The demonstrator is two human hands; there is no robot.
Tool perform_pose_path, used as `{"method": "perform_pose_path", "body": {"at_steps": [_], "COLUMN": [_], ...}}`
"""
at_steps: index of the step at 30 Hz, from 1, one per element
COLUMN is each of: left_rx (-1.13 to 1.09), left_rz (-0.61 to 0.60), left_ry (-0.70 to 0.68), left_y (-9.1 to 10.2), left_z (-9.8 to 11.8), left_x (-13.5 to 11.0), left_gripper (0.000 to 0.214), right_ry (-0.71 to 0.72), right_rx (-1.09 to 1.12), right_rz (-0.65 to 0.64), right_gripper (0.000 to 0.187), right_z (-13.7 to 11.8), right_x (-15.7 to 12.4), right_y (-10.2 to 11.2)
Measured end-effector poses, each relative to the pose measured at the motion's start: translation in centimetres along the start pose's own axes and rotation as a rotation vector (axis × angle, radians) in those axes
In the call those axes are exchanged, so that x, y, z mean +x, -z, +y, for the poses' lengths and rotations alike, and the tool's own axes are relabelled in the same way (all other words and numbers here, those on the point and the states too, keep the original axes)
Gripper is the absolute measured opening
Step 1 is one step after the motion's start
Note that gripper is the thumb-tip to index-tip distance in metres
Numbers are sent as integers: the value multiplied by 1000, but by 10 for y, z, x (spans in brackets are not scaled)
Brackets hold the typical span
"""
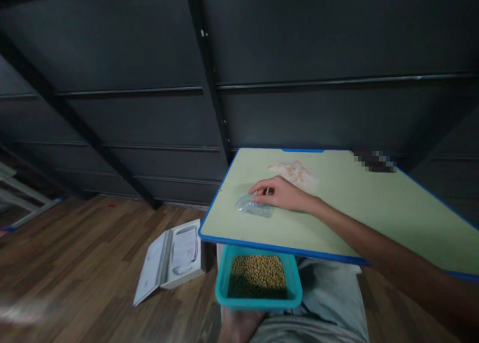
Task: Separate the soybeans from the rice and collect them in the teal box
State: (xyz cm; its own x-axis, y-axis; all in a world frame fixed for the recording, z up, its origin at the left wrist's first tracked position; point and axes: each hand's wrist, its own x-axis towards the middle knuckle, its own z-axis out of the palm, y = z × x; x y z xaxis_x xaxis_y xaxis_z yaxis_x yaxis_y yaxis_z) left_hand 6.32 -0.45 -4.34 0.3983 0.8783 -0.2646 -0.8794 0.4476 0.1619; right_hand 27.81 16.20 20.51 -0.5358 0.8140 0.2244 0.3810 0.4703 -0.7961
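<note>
Tray of turquoise plastic (258,303), rectangular and holding round tan beans (264,269), sits at six o'clock; what my left grip does I cannot tell. At twelve from it, a clear plastic semicircular protractor (247,207) lies on the pale, blue-edged surface (348,183), my half-curled right grip (283,193) touching it, any pinch unclear. Reaching looks done, lifting not. Toward one o'clock, a whitish-tan crumbly heap (294,171) lies spread loose.

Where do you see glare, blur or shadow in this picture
Head view: hazy glare on the wooden floor, lower left; beans in the turquoise tray darker toward the near rim; markings on the clear protractor too soft to read; pixelation over a dark object on the tabletop.
</note>
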Motion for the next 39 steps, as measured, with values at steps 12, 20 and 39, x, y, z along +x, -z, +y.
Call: {"method": "perform_pose_path", "body": {"at_steps": [12,20,39], "left_rx": [114,84,30], "left_rz": [0,-135,-205], "left_ry": [-41,-81,66], "left_y": [23,32,33], "left_z": [58,51,5], "left_x": [-39,-34,-5], "left_gripper": [36,36,47], "right_ry": [181,271,147], "right_rx": [-732,-705,-533], "right_rz": [90,-67,403], "right_gripper": [17,8,4], "right_z": [-21,-31,18], "right_x": [105,56,-26], "right_y": [-36,-56,42]}}
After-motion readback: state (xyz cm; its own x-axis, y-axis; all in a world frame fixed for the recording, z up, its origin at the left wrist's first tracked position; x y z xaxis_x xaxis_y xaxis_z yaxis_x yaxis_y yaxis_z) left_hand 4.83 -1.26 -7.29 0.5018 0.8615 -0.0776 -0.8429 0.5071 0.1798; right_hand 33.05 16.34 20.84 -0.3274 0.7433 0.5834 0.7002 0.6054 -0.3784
